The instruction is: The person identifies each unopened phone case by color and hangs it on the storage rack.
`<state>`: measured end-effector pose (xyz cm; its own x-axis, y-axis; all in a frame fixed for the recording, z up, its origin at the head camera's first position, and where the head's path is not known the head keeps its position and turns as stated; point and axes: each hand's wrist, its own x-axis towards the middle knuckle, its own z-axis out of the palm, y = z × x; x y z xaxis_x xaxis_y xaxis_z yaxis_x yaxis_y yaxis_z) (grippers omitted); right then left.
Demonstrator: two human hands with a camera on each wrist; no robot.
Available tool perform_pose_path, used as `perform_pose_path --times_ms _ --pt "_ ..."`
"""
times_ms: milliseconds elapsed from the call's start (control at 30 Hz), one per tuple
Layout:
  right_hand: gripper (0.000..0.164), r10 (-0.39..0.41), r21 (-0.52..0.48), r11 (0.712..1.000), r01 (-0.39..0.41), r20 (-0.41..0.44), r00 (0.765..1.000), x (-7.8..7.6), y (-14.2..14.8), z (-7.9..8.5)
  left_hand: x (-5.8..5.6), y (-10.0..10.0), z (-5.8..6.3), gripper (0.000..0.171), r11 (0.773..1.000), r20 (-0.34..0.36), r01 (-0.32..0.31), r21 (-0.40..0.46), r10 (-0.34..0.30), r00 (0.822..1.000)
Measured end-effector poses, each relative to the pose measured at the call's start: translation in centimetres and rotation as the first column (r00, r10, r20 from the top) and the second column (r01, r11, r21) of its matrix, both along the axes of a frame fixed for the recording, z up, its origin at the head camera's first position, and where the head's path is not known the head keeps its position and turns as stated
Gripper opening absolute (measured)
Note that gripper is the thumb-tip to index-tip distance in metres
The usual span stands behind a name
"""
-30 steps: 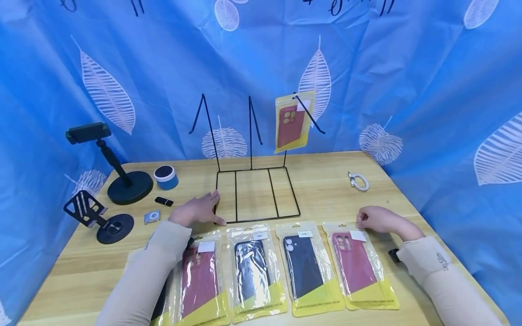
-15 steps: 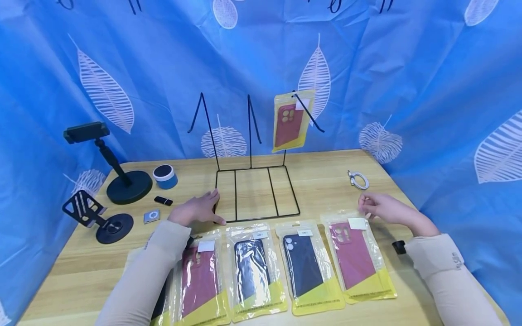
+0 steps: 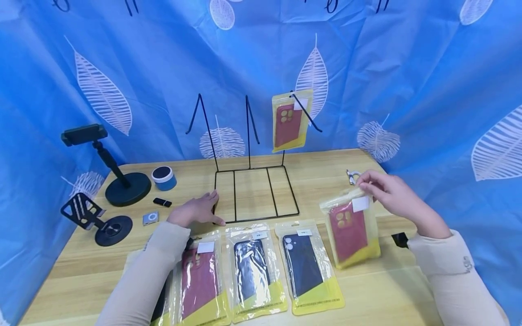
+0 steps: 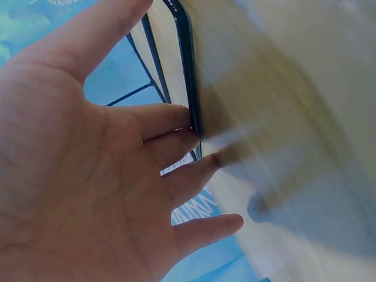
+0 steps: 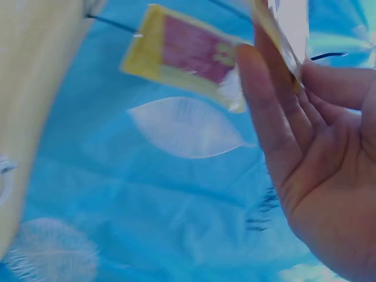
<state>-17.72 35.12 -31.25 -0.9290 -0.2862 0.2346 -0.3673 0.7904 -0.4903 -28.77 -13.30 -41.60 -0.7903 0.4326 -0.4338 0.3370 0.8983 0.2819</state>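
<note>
My right hand (image 3: pixel 386 194) pinches the top edge of a clear-and-yellow pouch holding a dark red phone case (image 3: pixel 347 228). The packaged case hangs tilted at the table's right side, its white label by my fingertips. In the right wrist view thumb and fingers (image 5: pixel 329 85) meet at the pouch's edge. My left hand (image 3: pixel 196 209) lies with spread fingers against the left side of the black wire rack (image 3: pixel 235 194); the left wrist view shows the fingertips at its base wire (image 4: pixel 187 64). Another packaged red case (image 3: pixel 290 122) hangs on the rack's right hook.
Packaged cases lie in a row at the front: a dark one (image 3: pixel 303 267), a glossy black one (image 3: pixel 250 267) and a red one (image 3: pixel 200 280), partly under my left sleeve. Phone stands (image 3: pixel 128 188), a blue jar (image 3: pixel 164 179) and small gadgets stand left. A white cable (image 3: pixel 351 176) lies right.
My right hand has lifted the rightmost packaged red phone case off the front row, raising its top end up and away from me. My left hand has stayed at the rack.
</note>
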Motion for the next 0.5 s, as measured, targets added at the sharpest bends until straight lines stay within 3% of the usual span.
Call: perform_pose_path --times_ms 133,267,367,500 --pt "0.010 0.029 0.005 1.000 -0.029 -0.233 0.972 -0.3 -1.7 2.0 0.1 -0.1 0.2 0.105 1.000 0.004 -0.008 0.002 0.008 1.000" --pt "0.011 0.035 -0.024 0.998 -0.051 -0.436 0.899 -1.3 -3.3 3.3 0.2 -0.1 0.3 0.106 1.000 0.011 -0.016 0.002 0.016 1.000" --pt "0.012 0.013 -0.096 0.992 -0.078 -0.544 0.839 -2.3 -4.5 4.0 0.2 0.0 0.3 0.106 1.000 0.017 -0.023 0.002 0.023 1.000" --pt "0.010 -0.031 -0.215 0.969 -0.122 -0.596 0.802 -4.0 -6.1 4.8 0.1 0.1 0.3 0.106 1.000 0.012 -0.024 0.001 0.024 1.000"
